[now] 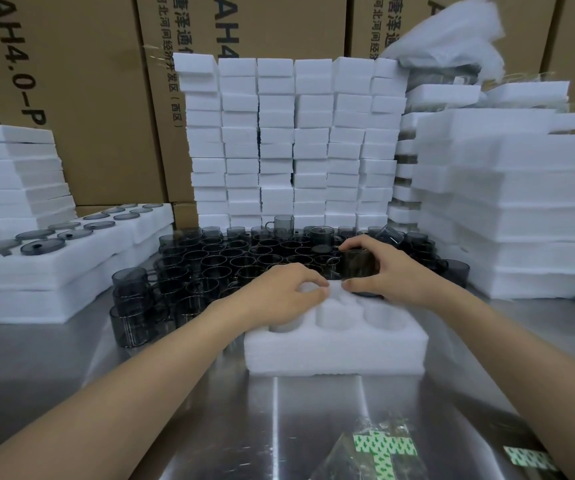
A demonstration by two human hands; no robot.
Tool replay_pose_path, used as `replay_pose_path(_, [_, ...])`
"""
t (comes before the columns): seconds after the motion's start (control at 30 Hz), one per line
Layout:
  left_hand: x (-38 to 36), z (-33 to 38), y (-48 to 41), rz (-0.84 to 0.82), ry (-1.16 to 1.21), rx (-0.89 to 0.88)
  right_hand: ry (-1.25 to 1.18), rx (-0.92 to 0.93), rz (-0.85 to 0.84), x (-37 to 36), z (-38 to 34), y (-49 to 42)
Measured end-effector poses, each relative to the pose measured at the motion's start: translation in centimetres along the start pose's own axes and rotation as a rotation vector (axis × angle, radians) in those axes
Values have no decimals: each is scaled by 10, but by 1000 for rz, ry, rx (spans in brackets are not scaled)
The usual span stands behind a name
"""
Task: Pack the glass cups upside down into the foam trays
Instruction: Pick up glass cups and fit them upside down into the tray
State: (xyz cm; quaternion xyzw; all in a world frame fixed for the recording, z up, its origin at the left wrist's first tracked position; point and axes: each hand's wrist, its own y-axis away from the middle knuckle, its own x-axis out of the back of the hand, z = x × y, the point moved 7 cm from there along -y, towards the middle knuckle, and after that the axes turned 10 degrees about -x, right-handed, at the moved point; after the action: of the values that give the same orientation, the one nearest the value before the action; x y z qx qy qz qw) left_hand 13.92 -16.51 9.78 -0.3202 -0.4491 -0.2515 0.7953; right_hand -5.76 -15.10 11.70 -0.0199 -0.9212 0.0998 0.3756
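boxes (99, 98) w/ AH4.0-P, 唐泽通, 河北河间, (西区)

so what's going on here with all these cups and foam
A person is packing dark glass cups into a foam tray on a steel table. The right hand grips one cup at the tray's far side, and the left hand rests on the foam beside it. The near wells look empty; many loose cups wait behind.
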Motion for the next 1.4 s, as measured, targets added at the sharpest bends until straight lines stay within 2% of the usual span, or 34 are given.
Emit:
replay_pose_path(0.23, [-1,-1,-2,-20,-22,-30,-26,-3,-169,9,-10,10])
replay_pose_path(0.53, [-1,0,-2,-27,-38,-46,56,5,-362,11,-14,22])
replay_pose_path(0.87, [-2,1,-4,-35,-58,-62,75,82,-394,-7,-43,34])
replay_pose_path(1.07, [-3,0,-3,-38,-71,-61,86,29,-472,-2,-41,40])
replay_pose_path(1.4, [-4,-2,-2,-49,-68,-59,97,-28,-422,9,-32,36])
